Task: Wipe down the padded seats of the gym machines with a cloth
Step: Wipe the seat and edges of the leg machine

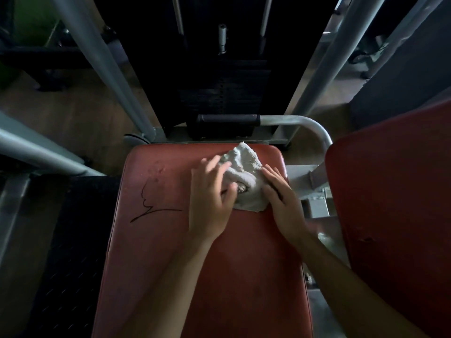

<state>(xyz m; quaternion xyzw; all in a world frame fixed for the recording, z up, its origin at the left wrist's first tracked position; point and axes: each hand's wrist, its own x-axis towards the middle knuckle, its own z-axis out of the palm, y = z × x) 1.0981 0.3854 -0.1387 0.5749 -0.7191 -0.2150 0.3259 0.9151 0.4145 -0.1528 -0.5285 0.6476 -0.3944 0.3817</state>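
A red padded seat (170, 252) fills the middle of the head view, with a black scrawl (148, 206) on its left part. A crumpled white cloth (246, 167) lies on the seat's far right corner. My left hand (210, 198) lies over the cloth's left side with its fingers spread and blurred, the thumb against the cloth. My right hand (283, 201) rests flat along the cloth's right edge, fingers straight.
A second red pad (395, 203) stands at the right. A black-gripped grey handle (229, 118) crosses just beyond the seat, before a dark weight stack (224, 93). Grey frame tubes (105, 67) slant on both sides. Black rubber matting (73, 240) lies left.
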